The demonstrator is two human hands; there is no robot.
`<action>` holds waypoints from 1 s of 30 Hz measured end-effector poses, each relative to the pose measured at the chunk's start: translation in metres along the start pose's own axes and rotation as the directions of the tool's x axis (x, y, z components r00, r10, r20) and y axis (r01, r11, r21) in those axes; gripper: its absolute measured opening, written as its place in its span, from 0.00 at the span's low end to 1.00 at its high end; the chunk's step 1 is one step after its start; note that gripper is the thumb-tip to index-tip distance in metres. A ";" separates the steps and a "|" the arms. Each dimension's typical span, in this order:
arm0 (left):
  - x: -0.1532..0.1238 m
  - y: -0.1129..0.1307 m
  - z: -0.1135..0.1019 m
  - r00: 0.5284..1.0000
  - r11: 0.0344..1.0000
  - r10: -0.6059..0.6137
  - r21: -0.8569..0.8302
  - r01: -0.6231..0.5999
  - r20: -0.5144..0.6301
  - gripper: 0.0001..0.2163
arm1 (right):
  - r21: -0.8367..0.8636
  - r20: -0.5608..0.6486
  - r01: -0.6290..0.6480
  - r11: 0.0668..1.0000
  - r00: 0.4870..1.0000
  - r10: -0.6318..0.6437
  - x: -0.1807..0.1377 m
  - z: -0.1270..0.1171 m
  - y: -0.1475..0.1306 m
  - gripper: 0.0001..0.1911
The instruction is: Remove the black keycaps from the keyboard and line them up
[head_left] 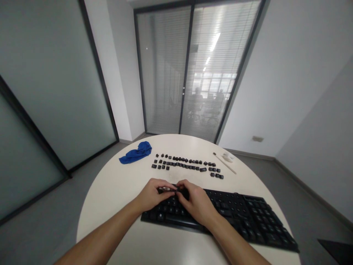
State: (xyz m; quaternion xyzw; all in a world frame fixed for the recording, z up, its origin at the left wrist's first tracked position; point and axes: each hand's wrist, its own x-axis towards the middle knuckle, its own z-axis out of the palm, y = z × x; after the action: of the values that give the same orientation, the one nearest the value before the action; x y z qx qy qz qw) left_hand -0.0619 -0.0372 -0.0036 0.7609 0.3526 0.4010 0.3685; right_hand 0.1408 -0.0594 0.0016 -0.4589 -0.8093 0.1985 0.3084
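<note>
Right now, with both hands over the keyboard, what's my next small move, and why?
Perhaps ease your right hand back slightly to check the spot: it crowds your left hand, which grips a slim item, too indistinct to identify, above the black computer keyboard.

Toward 6 o'clock, the left hand (154,193) and right hand (197,202) hide part of the keyboard (264,217), and the slender item (165,189) in the left one's grip is too covered to identify. The table (110,198) is cut off at 6 o'clock and a dark object (338,252) at 4. Markings on the loose keycaps (203,169) are too small to read, and shapes behind the blinds (209,121), between 1 and 2 o'clock, are blurred.
</note>
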 end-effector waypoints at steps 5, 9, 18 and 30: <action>-0.001 -0.002 -0.003 0.996 0.995 0.077 0.062 -0.080 0.046 0.06 | -0.002 0.030 0.073 0.997 0.997 -0.073 0.000 -0.001 -0.001 0.15; -0.002 -0.004 -0.005 0.987 0.988 0.135 0.063 -0.140 0.086 0.07 | 0.012 0.007 0.025 1.000 1.000 -0.025 0.001 -0.002 -0.001 0.15; 0.000 -0.005 -0.010 0.975 0.982 0.165 0.061 -0.176 0.150 0.07 | 0.059 0.019 -0.007 0.998 1.000 0.006 0.002 -0.005 -0.002 0.16; -0.002 -0.003 -0.011 0.976 0.976 0.139 0.143 -0.163 0.165 0.07 | 0.125 -0.045 -0.075 0.989 0.996 0.081 0.008 -0.003 0.010 0.11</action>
State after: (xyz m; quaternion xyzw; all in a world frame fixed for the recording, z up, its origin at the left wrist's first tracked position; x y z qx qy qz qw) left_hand -0.0732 -0.0343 -0.0028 0.8408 0.2942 0.3391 0.3026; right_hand 0.1457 -0.0472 0.0000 -0.4749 -0.7690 0.2485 0.3483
